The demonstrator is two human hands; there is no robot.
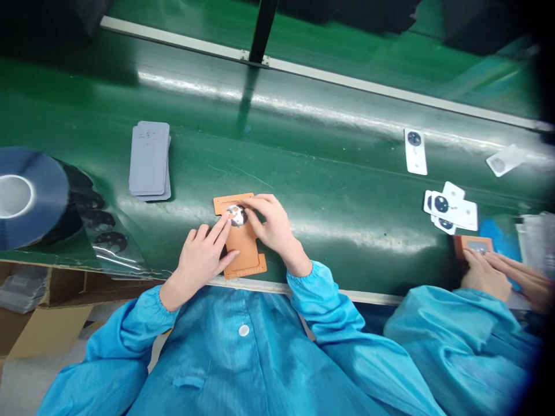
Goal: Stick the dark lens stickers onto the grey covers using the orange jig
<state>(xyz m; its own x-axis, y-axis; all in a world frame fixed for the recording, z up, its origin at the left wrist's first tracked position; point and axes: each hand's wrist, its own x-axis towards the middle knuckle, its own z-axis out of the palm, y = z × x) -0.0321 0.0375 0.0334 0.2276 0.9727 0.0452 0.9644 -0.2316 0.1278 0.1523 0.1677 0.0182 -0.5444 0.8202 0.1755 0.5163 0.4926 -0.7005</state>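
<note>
An orange fixture plate (243, 245) with notched sides lies in front of me near the bench's front edge. Over its upper part sits a round black-and-silver sticker (237, 215). My left hand (202, 251) is open, its index and middle fingertips pressing the sticker's left edge and its thumb over the plate. From the other side, my right hand (271, 222) pinches the sticker's right edge between thumb and fingers. Left of the plate is a stack of grey phone-shaped panels (150, 159), their cutouts at the top.
At far left a large roll of clear film (37, 196) trails a strip with black round stickers (110, 240) over the bench edge, above a cardboard box (65, 283). To the right lie white phone-shaped panels (459, 212). A co-worker's hands (488, 277) rest at another orange fixture (463, 245).
</note>
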